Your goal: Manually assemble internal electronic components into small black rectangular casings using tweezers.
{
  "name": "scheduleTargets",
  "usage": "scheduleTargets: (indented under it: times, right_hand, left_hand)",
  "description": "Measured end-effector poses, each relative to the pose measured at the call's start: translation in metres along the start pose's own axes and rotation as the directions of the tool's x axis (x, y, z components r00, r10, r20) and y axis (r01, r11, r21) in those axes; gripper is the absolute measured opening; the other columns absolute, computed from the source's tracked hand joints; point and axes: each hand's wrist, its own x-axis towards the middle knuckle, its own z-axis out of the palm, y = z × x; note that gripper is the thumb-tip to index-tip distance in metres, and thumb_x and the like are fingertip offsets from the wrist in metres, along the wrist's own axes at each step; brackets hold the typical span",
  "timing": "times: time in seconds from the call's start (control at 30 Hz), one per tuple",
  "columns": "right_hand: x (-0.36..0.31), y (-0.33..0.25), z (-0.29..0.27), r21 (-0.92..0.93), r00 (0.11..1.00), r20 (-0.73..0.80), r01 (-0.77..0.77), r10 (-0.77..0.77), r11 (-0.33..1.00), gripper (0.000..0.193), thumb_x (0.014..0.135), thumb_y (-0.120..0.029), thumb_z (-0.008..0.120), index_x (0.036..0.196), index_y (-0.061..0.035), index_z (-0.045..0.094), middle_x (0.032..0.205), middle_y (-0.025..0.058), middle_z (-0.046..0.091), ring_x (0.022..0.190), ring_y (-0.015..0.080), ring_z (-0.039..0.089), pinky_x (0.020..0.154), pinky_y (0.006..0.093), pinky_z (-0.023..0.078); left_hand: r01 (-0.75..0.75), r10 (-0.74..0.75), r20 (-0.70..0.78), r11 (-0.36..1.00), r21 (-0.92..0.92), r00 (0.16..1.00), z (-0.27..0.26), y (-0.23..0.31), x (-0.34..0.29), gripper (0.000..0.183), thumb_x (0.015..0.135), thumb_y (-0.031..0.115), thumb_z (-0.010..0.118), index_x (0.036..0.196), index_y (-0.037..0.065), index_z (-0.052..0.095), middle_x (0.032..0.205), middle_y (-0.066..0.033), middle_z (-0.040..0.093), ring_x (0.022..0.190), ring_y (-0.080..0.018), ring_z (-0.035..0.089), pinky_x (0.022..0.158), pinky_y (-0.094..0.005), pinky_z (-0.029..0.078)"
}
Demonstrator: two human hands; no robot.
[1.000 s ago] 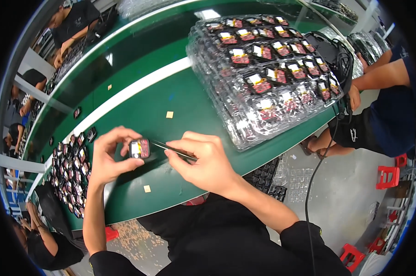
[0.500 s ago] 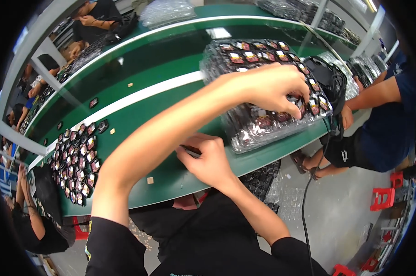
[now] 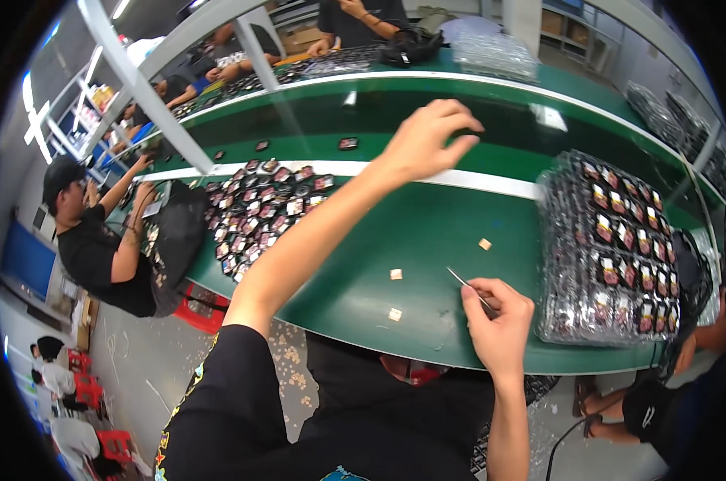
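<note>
My left hand is raised over the far part of the green bench, its fingers curved and apart with nothing visible in them. Close to the bench's near edge, my right hand grips slim metal tweezers, their tip pointing up and left. Left of my left forearm lies a loose pile of small black parts with pink and white faces. To the right of my right hand stands a stack of clear plastic trays, the top one holding rows of similar black parts.
Small beige squares lie on the green bench. A white strip runs along it, with a few single parts beyond. Grey posts rise at the left. One co-worker sits left; another's arm shows at right.
The view has turned left. My left hand has moved from above the filled tray to the left, over the bench. My right hand is now uncovered, and the tweezers show in it.
</note>
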Motion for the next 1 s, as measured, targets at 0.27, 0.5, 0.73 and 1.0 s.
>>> scheduleTargets:
  times: [0.27, 0.5, 0.73, 1.0]
  right_hand:
    - [0.000, -0.001, 0.007, -0.072, 0.999, 0.039, 0.040, -0.037, 0.997, 0.010, 0.096, 0.001, 0.078, 0.103, 0.0075, 0.079, 0.077, 0.0029, 0.068, 0.063, 0.0031, 0.058, 0.053, 0.0233, 0.040]
    - [-0.002, 0.003, 0.004, -0.082, 1.000, 0.005, 0.016, -0.016, 0.997, 0.009, 0.095, 0.003, 0.078, 0.103, 0.0071, 0.079, 0.078, 0.0020, 0.066, 0.062, 0.0025, 0.054, 0.054, 0.0230, 0.037]
    - [-0.001, 0.002, 0.006, -0.081, 1.000, -0.009, -0.019, 0.018, 0.996, 0.006, 0.096, 0.006, 0.077, 0.101, 0.0078, 0.078, 0.079, 0.0015, 0.064, 0.064, 0.0028, 0.057, 0.054, 0.0215, 0.037]
    - [-0.003, 0.006, 0.004, -0.136, 0.998, -0.028, -0.055, 0.052, 0.989, 0.009, 0.097, 0.001, 0.082, 0.103, 0.0072, 0.078, 0.081, 0.0014, 0.064, 0.067, 0.0032, 0.058, 0.056, 0.0202, 0.040]
  left_hand:
    - [0.467, -0.601, 0.190, 0.750, 0.468, 0.776, -0.069, -0.149, -0.120, 0.032, 0.104, 0.024, 0.072, 0.134, 0.014, 0.075, 0.132, -0.0140, 0.068, 0.127, -0.0364, 0.065, 0.110, -0.0480, 0.054]
    - [0.193, -0.248, 0.292, 0.960, 0.204, 0.924, -0.044, -0.092, -0.100, 0.028, 0.103, 0.022, 0.073, 0.128, 0.011, 0.075, 0.119, -0.0149, 0.069, 0.121, -0.0372, 0.065, 0.105, -0.0472, 0.055]
    - [0.030, 0.075, 0.450, 0.975, -0.222, 0.890, -0.034, 0.046, -0.129, 0.028, 0.101, 0.025, 0.078, 0.126, 0.014, 0.079, 0.127, -0.0086, 0.063, 0.115, -0.0283, 0.062, 0.097, -0.0432, 0.053]
    - [0.181, -0.114, 0.449, 0.977, -0.110, 0.887, -0.051, 0.048, -0.142, 0.056, 0.094, 0.045, 0.085, 0.130, 0.005, 0.071, 0.120, -0.0131, 0.063, 0.104, -0.0340, 0.068, 0.092, -0.0446, 0.057]
